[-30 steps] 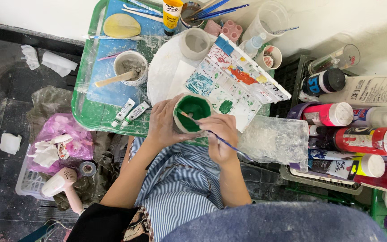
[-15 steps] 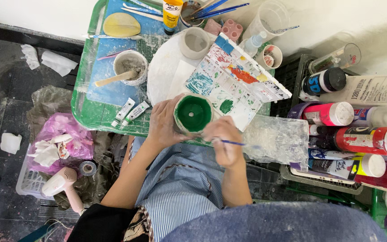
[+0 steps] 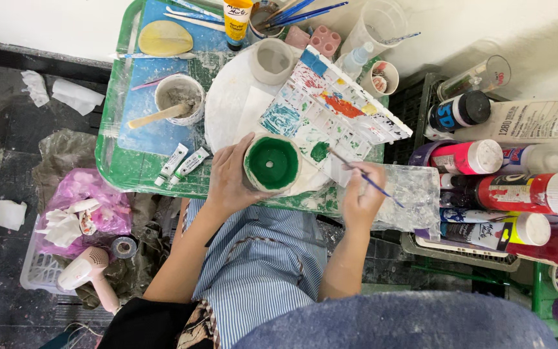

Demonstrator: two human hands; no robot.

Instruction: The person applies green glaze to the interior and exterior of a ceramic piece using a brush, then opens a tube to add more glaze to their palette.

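We see a green-painted cup (image 3: 272, 163), a multicoloured white palette (image 3: 330, 116), a green tray (image 3: 114, 165), and a blue-striped apron (image 3: 259, 265).

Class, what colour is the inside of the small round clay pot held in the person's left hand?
Green inside the small round clay pot, with a pale unpainted rim; the head view shows it best.

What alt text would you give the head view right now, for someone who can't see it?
Seen from above, the left hand holds a small cup painted green inside, while the right hand points a thin brush at the green well of a paint-stained palette. They work over a cluttered green tray, with paint bottles at the right.
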